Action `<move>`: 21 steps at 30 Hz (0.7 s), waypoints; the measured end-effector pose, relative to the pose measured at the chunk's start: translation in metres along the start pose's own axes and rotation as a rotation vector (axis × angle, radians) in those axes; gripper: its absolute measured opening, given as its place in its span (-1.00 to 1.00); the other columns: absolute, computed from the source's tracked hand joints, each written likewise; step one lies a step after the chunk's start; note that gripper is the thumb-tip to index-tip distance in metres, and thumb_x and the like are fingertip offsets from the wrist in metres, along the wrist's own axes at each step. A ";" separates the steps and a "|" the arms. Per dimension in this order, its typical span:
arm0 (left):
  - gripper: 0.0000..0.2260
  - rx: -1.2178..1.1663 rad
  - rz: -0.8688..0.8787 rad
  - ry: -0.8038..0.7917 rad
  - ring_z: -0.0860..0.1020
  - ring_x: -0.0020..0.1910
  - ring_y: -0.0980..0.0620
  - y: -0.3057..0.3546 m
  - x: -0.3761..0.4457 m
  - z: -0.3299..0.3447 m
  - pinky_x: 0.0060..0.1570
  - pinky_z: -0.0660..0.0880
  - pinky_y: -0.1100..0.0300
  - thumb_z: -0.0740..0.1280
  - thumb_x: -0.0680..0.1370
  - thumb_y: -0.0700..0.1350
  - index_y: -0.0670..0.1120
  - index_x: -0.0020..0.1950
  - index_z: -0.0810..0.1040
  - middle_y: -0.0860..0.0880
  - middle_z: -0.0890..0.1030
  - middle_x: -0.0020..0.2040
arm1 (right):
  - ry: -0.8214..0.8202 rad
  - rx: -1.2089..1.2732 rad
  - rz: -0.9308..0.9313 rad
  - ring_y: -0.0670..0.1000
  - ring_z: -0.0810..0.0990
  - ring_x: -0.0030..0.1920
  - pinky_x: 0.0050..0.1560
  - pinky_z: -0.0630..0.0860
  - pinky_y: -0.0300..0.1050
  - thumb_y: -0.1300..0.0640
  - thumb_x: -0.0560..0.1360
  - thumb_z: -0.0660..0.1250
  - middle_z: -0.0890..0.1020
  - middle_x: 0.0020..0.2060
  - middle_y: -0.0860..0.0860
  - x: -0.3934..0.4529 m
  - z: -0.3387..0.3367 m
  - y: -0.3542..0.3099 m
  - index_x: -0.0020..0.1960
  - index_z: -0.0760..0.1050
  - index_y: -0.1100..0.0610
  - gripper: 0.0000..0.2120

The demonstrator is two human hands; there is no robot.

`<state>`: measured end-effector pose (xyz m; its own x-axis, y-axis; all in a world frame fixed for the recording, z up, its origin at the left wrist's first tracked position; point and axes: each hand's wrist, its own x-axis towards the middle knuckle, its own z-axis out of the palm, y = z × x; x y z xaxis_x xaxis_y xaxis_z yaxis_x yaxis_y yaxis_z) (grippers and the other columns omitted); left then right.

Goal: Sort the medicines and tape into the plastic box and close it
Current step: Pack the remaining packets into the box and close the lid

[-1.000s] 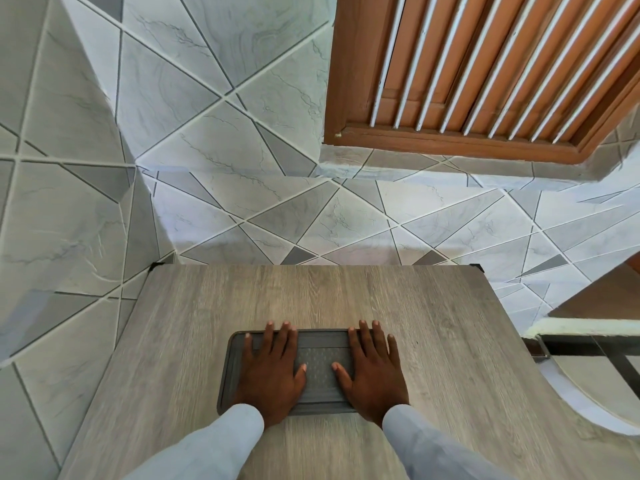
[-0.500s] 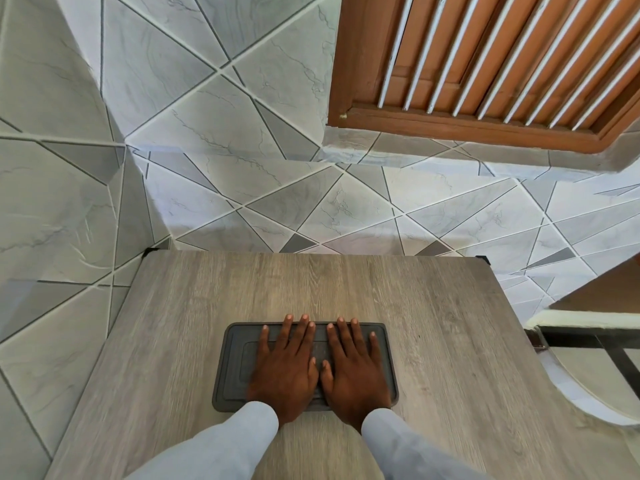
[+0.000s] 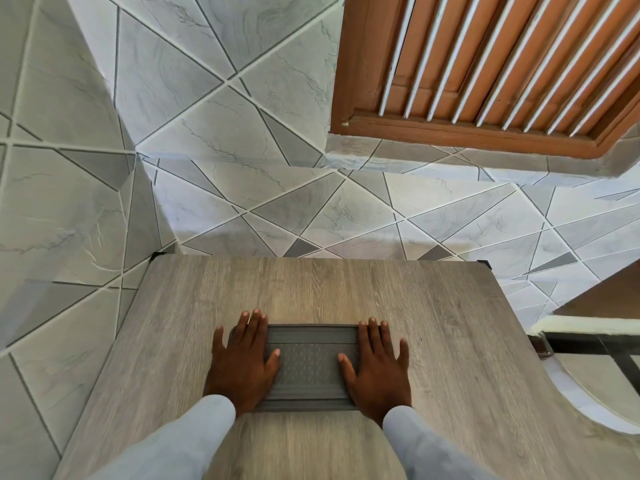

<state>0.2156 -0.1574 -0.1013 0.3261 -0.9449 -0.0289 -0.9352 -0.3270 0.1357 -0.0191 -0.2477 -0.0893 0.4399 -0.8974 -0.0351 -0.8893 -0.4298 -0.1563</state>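
Observation:
A flat grey plastic box (image 3: 310, 368) with a textured lid lies closed on the wooden table (image 3: 450, 375), near its front middle. My left hand (image 3: 242, 362) lies flat over the box's left end, fingers straight and pointing away from me. My right hand (image 3: 379, 365) lies flat over the right end the same way. Both thumbs point inward onto the lid. No medicines or tape are in sight; whatever the box holds is hidden under the lid.
Grey-and-white tiled walls rise behind and left of the table. A brown louvred wooden window (image 3: 485, 71) is at upper right. A black metal frame (image 3: 588, 344) and a white curved object (image 3: 595, 403) stand off the table's right edge.
My hands, side by side at the lid's middle half a second ago, have slid apart to the box's two ends. The camera has tilted slightly.

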 end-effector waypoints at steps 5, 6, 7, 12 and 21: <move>-0.29 -0.010 0.031 0.011 0.02 0.53 -0.03 -0.002 0.000 0.002 0.43 -0.17 -0.07 -0.31 0.52 0.28 -0.12 0.53 0.02 -0.07 0.10 0.56 | -0.021 0.043 0.020 0.06 -0.18 0.57 0.54 -0.19 0.07 -0.39 0.46 -0.32 -0.03 0.58 0.05 0.002 -0.001 -0.001 0.57 -0.12 0.08 -0.18; -0.29 -0.017 0.032 0.016 -0.01 0.53 -0.02 -0.003 0.001 0.003 0.43 -0.18 -0.06 -0.31 0.52 0.29 -0.11 0.54 -0.01 -0.07 0.08 0.56 | -0.028 0.050 0.023 0.06 -0.18 0.56 0.54 -0.19 0.05 -0.38 0.48 -0.27 -0.04 0.58 0.05 0.002 -0.002 0.000 0.57 -0.13 0.08 -0.20; -0.29 -0.027 0.031 0.022 -0.03 0.53 -0.02 -0.004 0.000 0.003 0.44 -0.19 -0.06 -0.30 0.52 0.29 -0.11 0.54 -0.02 -0.06 0.06 0.56 | -0.031 0.055 0.026 0.05 -0.19 0.56 0.54 -0.18 0.04 -0.37 0.49 -0.22 -0.05 0.58 0.05 0.002 -0.003 0.000 0.57 -0.14 0.08 -0.21; -0.31 -0.080 0.025 0.013 -0.15 0.54 0.04 -0.002 -0.001 -0.001 0.48 -0.23 -0.04 -0.31 0.51 0.28 -0.08 0.54 -0.12 -0.03 -0.05 0.58 | -0.033 0.080 0.020 0.05 -0.18 0.57 0.55 -0.15 0.02 -0.37 0.48 -0.22 -0.03 0.58 0.05 0.001 -0.006 -0.002 0.57 -0.11 0.08 -0.21; -0.35 0.001 0.087 -0.008 0.06 0.51 -0.05 0.033 -0.046 0.004 0.43 -0.04 -0.15 -0.12 0.56 0.26 -0.11 0.51 0.18 -0.09 0.24 0.52 | -0.033 -0.032 -0.093 0.11 0.10 0.52 0.45 0.01 0.24 -0.28 0.56 -0.11 0.31 0.48 0.11 -0.043 0.005 -0.009 0.49 0.26 0.09 -0.34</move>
<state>0.1692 -0.1252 -0.0999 0.2425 -0.9698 -0.0252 -0.9602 -0.2437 0.1366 -0.0291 -0.2047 -0.0908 0.5241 -0.8499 -0.0549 -0.8478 -0.5145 -0.1290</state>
